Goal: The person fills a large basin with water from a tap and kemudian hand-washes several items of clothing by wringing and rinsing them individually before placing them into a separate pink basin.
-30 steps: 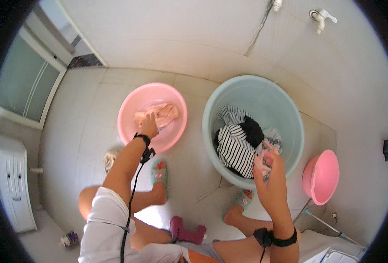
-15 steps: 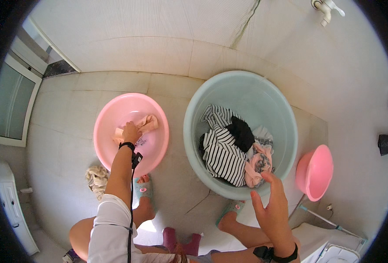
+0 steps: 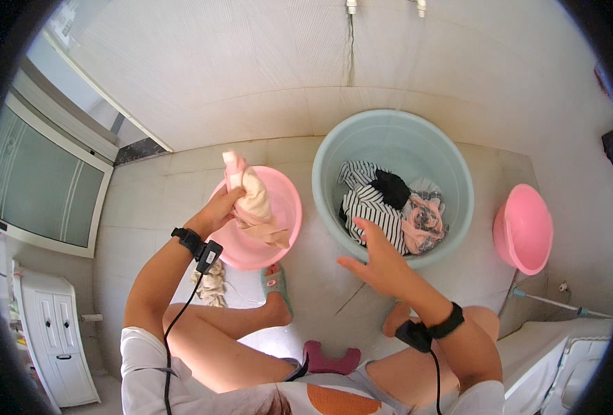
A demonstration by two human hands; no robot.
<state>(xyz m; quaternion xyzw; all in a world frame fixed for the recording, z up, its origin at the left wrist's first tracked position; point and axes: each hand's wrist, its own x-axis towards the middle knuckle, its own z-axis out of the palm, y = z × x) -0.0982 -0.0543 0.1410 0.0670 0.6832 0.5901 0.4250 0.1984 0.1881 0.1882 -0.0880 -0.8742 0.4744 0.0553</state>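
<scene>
Since half a second ago, the left hand (image 3: 218, 209) has lifted the peach cloth (image 3: 252, 197) from the bottom of the pink basin (image 3: 287, 197), and the right hand (image 3: 384, 266) has swung from the teal tub's six o'clock side round toward its seven. My view has shifted too.

On my feed the left hand is clamped on the cloth, which is bunched over the basin; one end sticks up toward eleven o'clock from the grip and a loose flap trails toward five. The right hand is empty, its thumb and fingers spread apart, in front of the teal tub's (image 3: 424, 152) near rim; I can't tell if it touches. The two hands are well apart.

Inside the tub I see a striped garment (image 3: 376, 218), with a black cloth (image 3: 391, 188) at its one o'clock and a peach-and-grey garment (image 3: 427, 214) at its three. A smaller pink tub (image 3: 528, 228) leans tilted at my three o'clock. A crumpled cream cloth (image 3: 213, 283) lies on the floor (image 3: 313, 283) at the basin's seven o'clock.
</scene>
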